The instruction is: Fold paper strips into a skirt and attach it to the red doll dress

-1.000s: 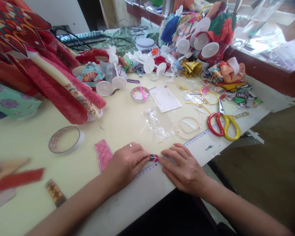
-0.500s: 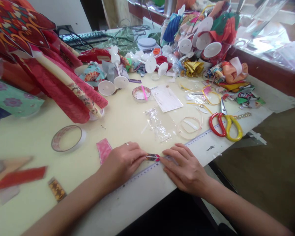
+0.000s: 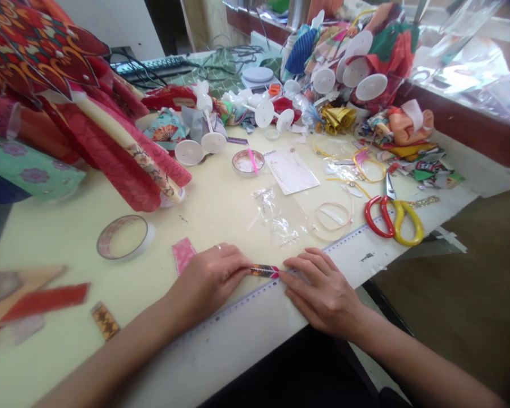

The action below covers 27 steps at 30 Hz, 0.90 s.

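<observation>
Pink fabric strip point(image 3: 182, 255) lies beside our left grip point(image 3: 208, 280), flat and open, fingertips against one end of a narrow patterned strip point(image 3: 264, 271) along the ruler point(image 3: 348, 245); our right grip point(image 3: 323, 292), also open, meets the other end, with red-and-yellow scissors point(image 3: 398, 224) further right on the counter point(image 3: 68, 238).

Bright, even daylight fills my view, glaring white off the clear plastic sheeting point(image 3: 459, 56) at upper right. Shadows under my left hand point(image 3: 208, 281) and right hand point(image 3: 323, 294) stay soft. The red fabric scrap point(image 3: 42, 300) at lower left smears into blur, the corners darken, and the wide lens bows the table edge point(image 3: 238, 352).
</observation>
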Each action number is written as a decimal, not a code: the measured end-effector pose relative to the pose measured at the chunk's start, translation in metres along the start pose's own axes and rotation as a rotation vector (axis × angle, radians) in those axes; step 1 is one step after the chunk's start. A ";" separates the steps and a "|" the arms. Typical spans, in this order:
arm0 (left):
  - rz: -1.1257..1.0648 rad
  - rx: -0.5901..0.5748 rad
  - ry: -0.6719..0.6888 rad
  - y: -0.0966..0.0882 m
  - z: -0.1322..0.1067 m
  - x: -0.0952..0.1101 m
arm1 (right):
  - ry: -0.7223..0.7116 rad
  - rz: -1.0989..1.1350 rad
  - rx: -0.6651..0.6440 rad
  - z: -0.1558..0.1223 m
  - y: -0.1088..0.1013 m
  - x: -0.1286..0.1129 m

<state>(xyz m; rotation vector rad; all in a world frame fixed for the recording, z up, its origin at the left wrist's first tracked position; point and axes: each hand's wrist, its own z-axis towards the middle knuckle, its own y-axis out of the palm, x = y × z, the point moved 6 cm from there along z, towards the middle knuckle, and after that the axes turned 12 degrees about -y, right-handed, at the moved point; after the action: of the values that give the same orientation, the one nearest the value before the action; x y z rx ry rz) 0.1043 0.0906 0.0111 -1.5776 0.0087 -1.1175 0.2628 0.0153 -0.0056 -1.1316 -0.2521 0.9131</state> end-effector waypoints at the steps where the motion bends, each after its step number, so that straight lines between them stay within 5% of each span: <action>1: -0.001 -0.002 -0.002 0.000 0.000 0.000 | -0.001 -0.001 -0.001 0.000 0.000 0.000; 9: 0.131 0.058 0.089 -0.003 -0.004 0.005 | -0.010 -0.005 0.011 0.000 0.000 0.000; 19: 0.506 0.109 0.413 0.001 -0.012 0.015 | -0.008 -0.018 0.009 -0.001 0.001 0.000; 27: 0.541 0.142 0.469 0.003 -0.014 0.016 | 0.000 -0.014 0.000 0.000 0.001 0.000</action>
<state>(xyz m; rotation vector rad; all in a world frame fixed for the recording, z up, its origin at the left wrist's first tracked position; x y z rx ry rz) 0.1057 0.0707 0.0177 -1.0634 0.6199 -0.9980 0.2626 0.0150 -0.0062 -1.1288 -0.2602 0.9010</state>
